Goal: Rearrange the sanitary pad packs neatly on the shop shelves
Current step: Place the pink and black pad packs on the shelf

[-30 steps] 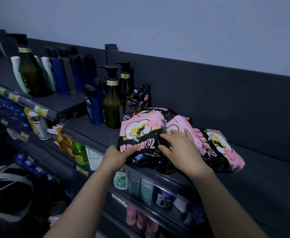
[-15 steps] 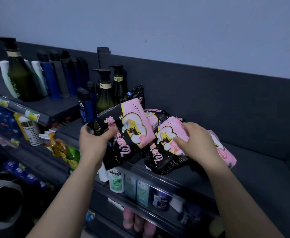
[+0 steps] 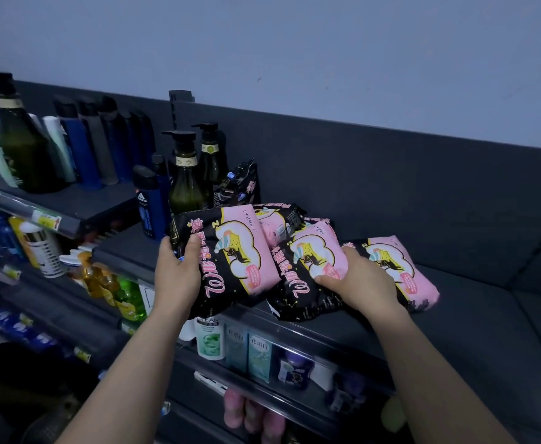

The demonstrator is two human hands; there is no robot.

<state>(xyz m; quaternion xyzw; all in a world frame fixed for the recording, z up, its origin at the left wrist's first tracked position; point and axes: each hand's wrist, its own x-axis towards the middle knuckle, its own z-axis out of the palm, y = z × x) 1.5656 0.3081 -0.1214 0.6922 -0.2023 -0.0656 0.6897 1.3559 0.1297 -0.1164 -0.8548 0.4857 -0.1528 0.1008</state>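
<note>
head view | left hand [image 3: 176, 277]: wrapped round left pad pack [image 3: 230, 251], thumb on its face, pack overhanging front edge of shelf [image 3: 455, 322] | right hand [image 3: 359, 283]: gripping middle pad pack [image 3: 307, 267], thumb on top | right pad pack [image 3: 397, 267]: flat at 3 o'clock of that hand | rear pad pack [image 3: 277, 224]: at 12 o'clock | pump bottles [image 3: 184, 184]: at 11 o'clock
</note>
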